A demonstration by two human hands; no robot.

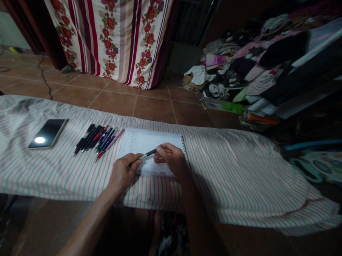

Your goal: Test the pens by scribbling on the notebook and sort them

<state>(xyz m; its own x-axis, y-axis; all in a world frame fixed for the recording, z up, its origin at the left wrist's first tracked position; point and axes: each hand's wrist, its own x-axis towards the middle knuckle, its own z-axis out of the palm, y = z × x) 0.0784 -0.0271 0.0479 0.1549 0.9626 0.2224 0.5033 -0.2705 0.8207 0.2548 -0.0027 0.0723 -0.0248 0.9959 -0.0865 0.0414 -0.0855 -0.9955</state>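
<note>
Both my hands grip one pen (151,152) with a dark grip section, held slantwise above a spiral notebook (151,138). My left hand (125,168) is closed round the pen's lower left end. At the upper right end, the fingers of my right hand (172,158) pinch it. The notebook lies open on the striped cloth, its coil along the right side and handwriting on the page. Just left of it rests a pile of several pens (99,138), black, red, blue, purple and pink, lying side by side.
A phone (49,133) lies at the left on the striped cloth (232,170), a bright light reflected in its screen. Beyond the tiled floor hangs a flowered curtain (121,39). Heaped clothes (241,60) fill the back right. A patterned pale plastic item (331,166) is at the right.
</note>
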